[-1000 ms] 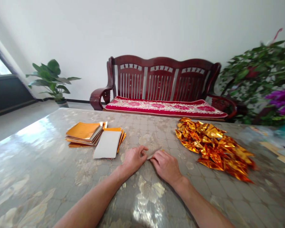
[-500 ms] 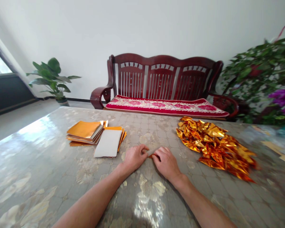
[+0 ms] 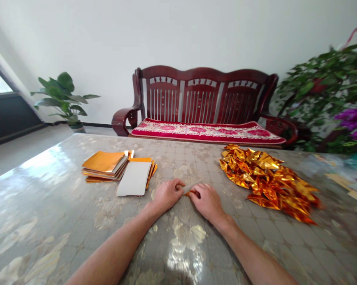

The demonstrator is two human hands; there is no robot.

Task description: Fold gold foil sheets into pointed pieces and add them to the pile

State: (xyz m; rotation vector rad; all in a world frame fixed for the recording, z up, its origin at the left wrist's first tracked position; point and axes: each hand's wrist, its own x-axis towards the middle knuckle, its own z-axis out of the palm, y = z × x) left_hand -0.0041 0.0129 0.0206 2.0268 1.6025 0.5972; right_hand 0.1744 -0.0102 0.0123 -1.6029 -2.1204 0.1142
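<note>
A small sheet of gold foil paper (image 3: 190, 188) lies at the middle of the table, its grey back and a strip of gold showing between my hands. My left hand (image 3: 168, 194) pinches its left end with thumb and fingers. At the right end, my right hand (image 3: 207, 201) has its fingers curled over the paper and hides much of it. Just left of my left hand rests a pile of sheets with a pale grey side up (image 3: 134, 178). Behind that is a thicker stack of gold sheets (image 3: 103, 161). Folded gold foil pieces (image 3: 264, 178) form a shiny heap to the right.
The table (image 3: 86, 221) has a glossy, flower-patterned cover. Plastic bags (image 3: 321, 164) and flat tan pieces (image 3: 340, 181) lie at its right edge. Beyond it stands a dark red wooden bench (image 3: 200, 97), with potted plants (image 3: 62, 99) on either side.
The view has shifted slightly. Both hands stay on the paper in nearly the same pose, with a little more of its gold edge showing by the right thumb.
</note>
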